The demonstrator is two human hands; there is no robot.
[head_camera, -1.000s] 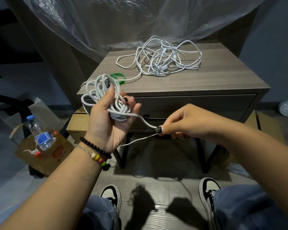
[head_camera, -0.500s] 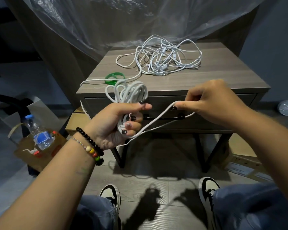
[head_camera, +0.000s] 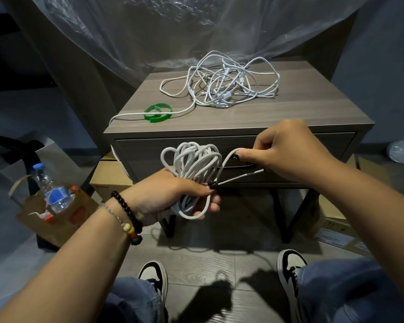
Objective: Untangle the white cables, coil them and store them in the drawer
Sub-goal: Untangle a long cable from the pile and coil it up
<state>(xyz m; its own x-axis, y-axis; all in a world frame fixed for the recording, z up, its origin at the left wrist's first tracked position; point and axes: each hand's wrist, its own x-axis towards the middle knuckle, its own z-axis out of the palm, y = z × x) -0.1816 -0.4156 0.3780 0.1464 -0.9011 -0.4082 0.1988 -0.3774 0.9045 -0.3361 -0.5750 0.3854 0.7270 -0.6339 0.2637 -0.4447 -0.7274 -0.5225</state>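
Observation:
My left hand (head_camera: 170, 194) grips a coil of white cable (head_camera: 193, 163) in front of the drawer (head_camera: 149, 152), loops sticking up above the fist and hanging below it. My right hand (head_camera: 287, 152) pinches the free end of that same cable just right of the coil, close to the drawer's dark handle (head_camera: 238, 166). The drawer is closed. A tangled heap of white cables (head_camera: 226, 85) lies on the back of the nightstand top (head_camera: 301, 113); one strand runs from it to the front left corner, past a green strap (head_camera: 158, 112).
A brown paper bag (head_camera: 56, 220) with a water bottle (head_camera: 53, 190) stands on the floor at left. Cardboard boxes (head_camera: 107, 176) sit under and beside the nightstand. Clear plastic sheeting (head_camera: 196, 26) hangs behind. My shoes (head_camera: 155, 278) and knees are at the bottom.
My left hand turned over and lowered with the coil, now fist-down in front of the drawer. My right hand lifted from below to the drawer handle's height, looping the free end across.

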